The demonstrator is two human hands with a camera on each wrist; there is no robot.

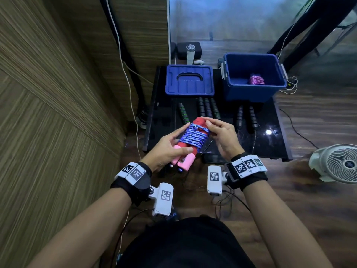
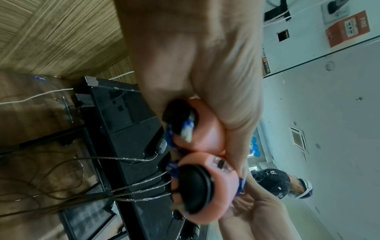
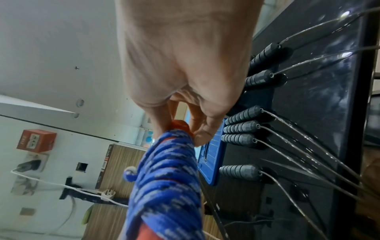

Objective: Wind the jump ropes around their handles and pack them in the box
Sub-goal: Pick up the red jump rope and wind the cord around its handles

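I hold a pair of red-and-pink handles (image 1: 185, 151) bundled side by side, with a blue-and-white rope (image 1: 190, 135) wound round their middle. My left hand (image 1: 170, 147) grips the lower pink part, thumb across the front; the left wrist view shows the black end caps (image 2: 195, 183). My right hand (image 1: 216, 130) pinches the rope's last turn at the red top end (image 3: 180, 126). The open blue box (image 1: 253, 76) stands on the black table (image 1: 270, 140) at the back right, with a wound pink rope (image 1: 256, 79) inside.
The box's blue lid (image 1: 190, 80) lies left of the box. Several black jump-rope handles (image 1: 207, 109) lie in a row on the table, their thin wires trailing off its front edge. A white fan (image 1: 338, 163) sits on the floor at the right. A wood-panel wall rises at the left.
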